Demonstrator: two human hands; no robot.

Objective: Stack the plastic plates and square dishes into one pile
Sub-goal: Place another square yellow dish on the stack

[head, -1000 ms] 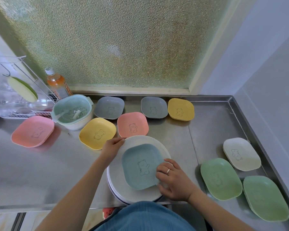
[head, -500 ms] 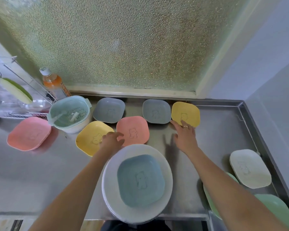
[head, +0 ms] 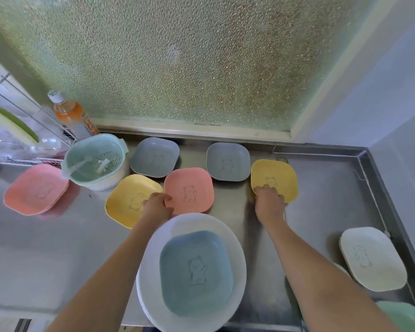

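Observation:
A pile of white round plates (head: 201,222) sits at the counter's near edge, with a blue square dish (head: 195,271) on top. My left hand (head: 157,204) curls on the left edge of a pink dish (head: 192,190), beside a yellow dish (head: 127,200). My right hand (head: 270,200) grips the near rim of another yellow dish (head: 273,174). Two grey dishes (head: 155,156) (head: 228,161) lie at the back. A second pink dish (head: 36,189) lies far left. A cream dish (head: 371,258) and a green dish (head: 403,315) lie at the right.
A teal strainer bowl (head: 95,161) stands behind the left yellow dish. An orange drink bottle (head: 70,113) and a wire rack (head: 15,130) are at the back left. The steel counter (head: 333,188) has a raised rim on the right, under a frosted window.
My right hand left the blue dish on the pile, reached back and closed on the right yellow dish. My left hand shifted from the plate rim to the pink dish's edge.

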